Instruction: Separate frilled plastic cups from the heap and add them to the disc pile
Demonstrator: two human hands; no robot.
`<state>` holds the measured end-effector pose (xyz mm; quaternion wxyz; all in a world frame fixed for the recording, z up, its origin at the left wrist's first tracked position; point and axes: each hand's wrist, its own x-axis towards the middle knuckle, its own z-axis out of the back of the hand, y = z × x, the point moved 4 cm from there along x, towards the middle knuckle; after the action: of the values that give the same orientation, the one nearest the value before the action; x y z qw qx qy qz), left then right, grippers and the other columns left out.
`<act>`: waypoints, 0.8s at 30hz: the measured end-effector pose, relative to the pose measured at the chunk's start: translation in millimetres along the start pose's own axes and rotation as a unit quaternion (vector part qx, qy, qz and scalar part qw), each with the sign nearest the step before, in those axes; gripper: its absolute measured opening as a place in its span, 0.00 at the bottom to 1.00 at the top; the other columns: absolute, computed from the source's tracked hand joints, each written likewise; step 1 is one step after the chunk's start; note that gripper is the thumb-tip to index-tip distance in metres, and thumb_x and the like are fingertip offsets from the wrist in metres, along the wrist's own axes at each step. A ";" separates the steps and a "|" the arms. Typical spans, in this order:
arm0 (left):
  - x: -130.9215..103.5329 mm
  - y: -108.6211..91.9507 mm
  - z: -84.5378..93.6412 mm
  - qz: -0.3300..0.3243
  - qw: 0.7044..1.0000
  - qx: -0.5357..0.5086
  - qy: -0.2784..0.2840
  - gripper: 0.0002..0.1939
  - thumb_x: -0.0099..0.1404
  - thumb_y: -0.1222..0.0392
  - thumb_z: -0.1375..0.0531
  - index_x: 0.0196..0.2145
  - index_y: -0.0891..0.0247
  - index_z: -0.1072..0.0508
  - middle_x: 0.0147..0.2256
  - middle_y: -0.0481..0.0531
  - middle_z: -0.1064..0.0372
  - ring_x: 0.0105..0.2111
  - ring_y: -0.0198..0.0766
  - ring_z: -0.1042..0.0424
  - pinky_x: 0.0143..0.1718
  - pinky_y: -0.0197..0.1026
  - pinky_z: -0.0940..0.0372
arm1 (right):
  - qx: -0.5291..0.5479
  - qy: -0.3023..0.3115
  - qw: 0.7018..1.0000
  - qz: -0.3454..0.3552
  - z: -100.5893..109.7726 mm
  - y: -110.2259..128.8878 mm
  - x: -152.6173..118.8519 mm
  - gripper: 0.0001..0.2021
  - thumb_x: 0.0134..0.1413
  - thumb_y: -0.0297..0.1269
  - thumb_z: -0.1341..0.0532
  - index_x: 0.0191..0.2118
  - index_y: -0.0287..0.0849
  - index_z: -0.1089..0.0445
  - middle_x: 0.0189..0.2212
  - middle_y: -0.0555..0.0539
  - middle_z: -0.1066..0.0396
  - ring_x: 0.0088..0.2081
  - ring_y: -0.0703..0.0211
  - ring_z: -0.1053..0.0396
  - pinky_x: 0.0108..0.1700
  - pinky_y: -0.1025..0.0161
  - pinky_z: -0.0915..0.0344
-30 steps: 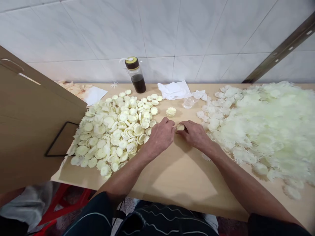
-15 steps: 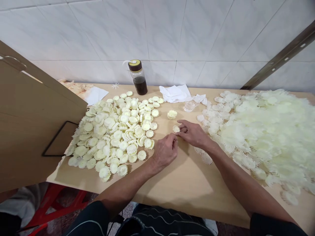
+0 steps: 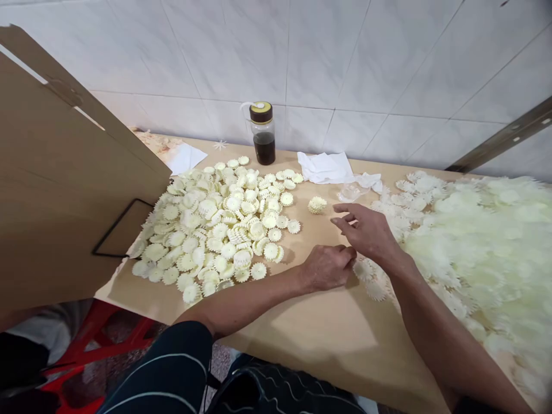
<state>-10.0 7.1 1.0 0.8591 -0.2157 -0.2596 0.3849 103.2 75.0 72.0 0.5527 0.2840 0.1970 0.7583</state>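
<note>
My left hand (image 3: 330, 267) is closed in a pinch just above the table, beside a few loose translucent scalloped pieces (image 3: 376, 287). What its fingertips hold, if anything, is hidden. Above and to the right of it, my right hand (image 3: 366, 230) has its fingers stretched leftward and apart, with nothing visible in them. Just beyond those fingertips stands a small pale-yellow stack of scalloped discs (image 3: 317, 205). To the left spreads a large pile of cupped, toothed-edge pale-yellow discs (image 3: 219, 230). One such disc (image 3: 294, 226) lies singly at the pile's right edge.
A big heap of thin translucent scalloped pieces (image 3: 487, 247) covers the right side. Along the back stand a dark-liquid bottle (image 3: 264, 138), crumpled tissue (image 3: 325, 168) and a clear plastic piece (image 3: 350, 192). A cardboard box (image 3: 73, 190) walls the left; a red stool (image 3: 99, 339) is below.
The disc at my right fingertips is gone from there, and another lies at the pile's right edge. My left hand has moved right, toward the loose translucent pieces; my right fingers have spread.
</note>
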 end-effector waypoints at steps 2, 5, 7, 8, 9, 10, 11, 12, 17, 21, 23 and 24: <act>4.0 9.8 5.6 0.026 0.997 -0.045 -0.055 0.05 0.72 0.65 0.42 0.43 0.62 0.26 0.38 0.57 0.19 0.35 0.44 0.20 0.37 0.43 0.28 | -0.004 -0.009 1.000 0.004 4.6 -3.2 12.7 0.16 0.65 0.43 0.35 0.54 0.44 0.21 0.49 0.40 0.16 0.38 0.46 0.17 0.45 0.47 0.19; 0.4 20.1 17.1 0.044 0.983 -0.132 -0.122 0.06 0.71 0.66 0.42 0.43 0.61 0.25 0.40 0.56 0.19 0.35 0.40 0.21 0.40 0.41 0.28 | -0.019 -0.011 1.000 0.018 2.6 -7.8 30.0 0.18 0.65 0.43 0.36 0.56 0.43 0.21 0.51 0.40 0.16 0.38 0.45 0.18 0.48 0.44 0.21; -2.9 24.1 23.3 0.056 0.972 -0.176 -0.145 0.06 0.72 0.63 0.41 0.42 0.61 0.24 0.37 0.55 0.19 0.33 0.39 0.23 0.39 0.40 0.28 | -0.034 -0.005 0.999 0.027 -4.5 -9.3 38.0 0.19 0.65 0.41 0.37 0.57 0.42 0.22 0.53 0.39 0.17 0.40 0.44 0.18 0.52 0.43 0.23; -4.0 25.3 25.3 0.062 0.968 -0.192 -0.151 0.06 0.72 0.62 0.41 0.42 0.61 0.24 0.36 0.54 0.20 0.32 0.38 0.24 0.38 0.40 0.29 | -0.041 0.000 0.999 0.031 -8.9 -9.4 40.7 0.19 0.65 0.40 0.38 0.58 0.41 0.22 0.55 0.38 0.18 0.42 0.44 0.18 0.54 0.42 0.23; -4.4 25.9 26.3 0.067 0.964 -0.204 -0.155 0.06 0.73 0.61 0.41 0.41 0.62 0.23 0.35 0.54 0.20 0.31 0.38 0.24 0.37 0.40 0.29 | -0.046 0.006 0.998 0.035 -13.4 -9.3 42.6 0.20 0.66 0.38 0.39 0.59 0.41 0.23 0.56 0.38 0.19 0.43 0.43 0.18 0.55 0.42 0.24; -4.5 25.8 26.7 0.070 0.962 -0.214 -0.158 0.06 0.73 0.61 0.41 0.41 0.62 0.23 0.34 0.53 0.21 0.30 0.37 0.25 0.37 0.39 0.29 | -0.049 0.010 0.998 0.039 -17.6 -9.0 43.9 0.21 0.66 0.37 0.40 0.60 0.40 0.23 0.57 0.37 0.20 0.45 0.43 0.18 0.57 0.42 0.25; -4.2 25.2 26.5 0.068 0.960 -0.221 -0.159 0.07 0.72 0.61 0.41 0.41 0.62 0.22 0.33 0.53 0.21 0.29 0.36 0.26 0.37 0.39 0.30 | -0.050 0.015 0.998 0.042 -21.4 -8.8 44.8 0.21 0.66 0.35 0.41 0.61 0.39 0.24 0.59 0.36 0.21 0.47 0.42 0.19 0.58 0.42 0.26; -3.9 24.3 25.9 0.066 0.959 -0.227 -0.159 0.07 0.72 0.61 0.40 0.40 0.62 0.22 0.33 0.53 0.21 0.28 0.36 0.27 0.36 0.39 0.30 | -0.048 0.017 0.998 0.044 -24.5 -8.9 45.5 0.22 0.66 0.35 0.42 0.62 0.39 0.25 0.60 0.36 0.21 0.48 0.42 0.19 0.59 0.42 0.26; -3.9 22.9 23.3 0.087 0.947 -0.263 -0.160 0.07 0.71 0.59 0.40 0.38 0.62 0.22 0.32 0.52 0.21 0.27 0.35 0.28 0.34 0.39 0.30 | -0.030 0.024 0.998 0.059 -36.1 -13.6 46.6 0.24 0.67 0.33 0.45 0.64 0.40 0.26 0.60 0.36 0.21 0.51 0.42 0.20 0.59 0.42 0.26; -5.0 23.9 24.7 0.102 0.939 -0.283 -0.166 0.07 0.70 0.59 0.38 0.37 0.63 0.22 0.30 0.51 0.23 0.26 0.34 0.30 0.32 0.38 0.32 | -0.023 0.044 0.995 0.086 -43.0 -13.3 44.9 0.26 0.64 0.28 0.46 0.64 0.41 0.26 0.58 0.39 0.20 0.52 0.44 0.20 0.58 0.46 0.26; -5.6 25.0 25.8 0.114 0.933 -0.297 -0.171 0.06 0.70 0.59 0.38 0.37 0.63 0.22 0.30 0.51 0.24 0.25 0.33 0.31 0.30 0.37 0.33 | -0.019 0.054 0.994 0.091 -43.4 -10.6 43.7 0.25 0.63 0.28 0.45 0.62 0.40 0.24 0.57 0.39 0.20 0.51 0.45 0.20 0.56 0.48 0.26; -5.9 25.8 26.2 0.122 0.929 -0.304 -0.174 0.06 0.70 0.60 0.37 0.37 0.63 0.22 0.29 0.50 0.24 0.25 0.33 0.32 0.30 0.37 0.34 | -0.017 0.055 0.994 0.089 -42.6 -9.2 43.4 0.24 0.63 0.28 0.44 0.62 0.40 0.24 0.57 0.39 0.19 0.49 0.45 0.20 0.56 0.49 0.25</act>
<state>-43.5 22.8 4.9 0.6403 -0.4256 -0.4814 0.4209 72.5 119.7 43.2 0.4757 0.2491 0.1878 0.8224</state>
